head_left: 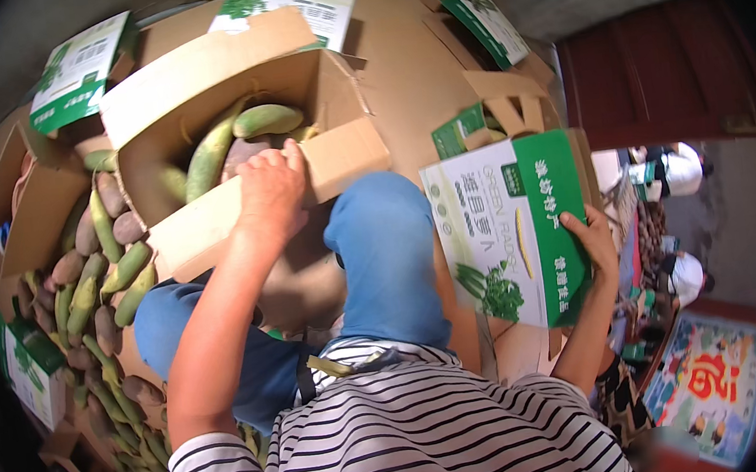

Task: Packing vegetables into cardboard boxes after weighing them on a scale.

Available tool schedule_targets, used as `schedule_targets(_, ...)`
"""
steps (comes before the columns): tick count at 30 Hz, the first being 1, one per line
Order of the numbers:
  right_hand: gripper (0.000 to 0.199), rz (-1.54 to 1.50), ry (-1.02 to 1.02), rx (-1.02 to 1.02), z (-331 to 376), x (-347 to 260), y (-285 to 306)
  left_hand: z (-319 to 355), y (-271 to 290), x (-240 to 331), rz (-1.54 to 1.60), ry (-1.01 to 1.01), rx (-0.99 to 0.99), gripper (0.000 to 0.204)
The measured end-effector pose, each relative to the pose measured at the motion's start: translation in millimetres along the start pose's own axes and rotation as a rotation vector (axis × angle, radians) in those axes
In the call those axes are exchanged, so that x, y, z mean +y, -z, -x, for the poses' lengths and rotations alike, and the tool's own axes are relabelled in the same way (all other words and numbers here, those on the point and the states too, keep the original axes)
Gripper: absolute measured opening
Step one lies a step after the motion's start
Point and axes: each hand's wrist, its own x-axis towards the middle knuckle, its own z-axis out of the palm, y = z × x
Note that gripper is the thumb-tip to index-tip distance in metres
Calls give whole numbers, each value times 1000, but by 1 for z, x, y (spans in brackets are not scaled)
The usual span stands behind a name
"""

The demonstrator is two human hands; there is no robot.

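Left hand's curled over the near flap of the open box, right hand's pinching a green-and-white carton right of that box.

The open carton is matt, bare cardboard; the held printed box has a smooth paper face. Green radishes look smooth-skinned. Trousers and striped shirt are matt cloth.

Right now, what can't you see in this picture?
In the head view:
- Bottom of the open box: hidden by vegetables and front flap.
- Back of the green-and-white carton: faces away.
- Some right hand fingers: behind that carton.
- Distant people's hands: too small, blurred.
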Motion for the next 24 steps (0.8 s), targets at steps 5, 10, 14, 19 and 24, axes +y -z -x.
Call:
schedule_targets(5,30,16,249,92,-40,-40,10,5,-10,-1,-72,67,19,100)
schedule_targets(10,34,337,508,464,-111,-108,37,4,-9,4,-92,93,29,96)
schedule_targets(14,34,429,842,745,-164,-222,-39,4,-11,6,-94,134,36,89)
schedule_targets(19,23,438,1259,651,-229,-298,-187,1,-13,11,-96,131,77,73)
schedule_targets(24,22,294,1296,167,-179,-312,-297,-1,-13,11,-75,140,54,61)
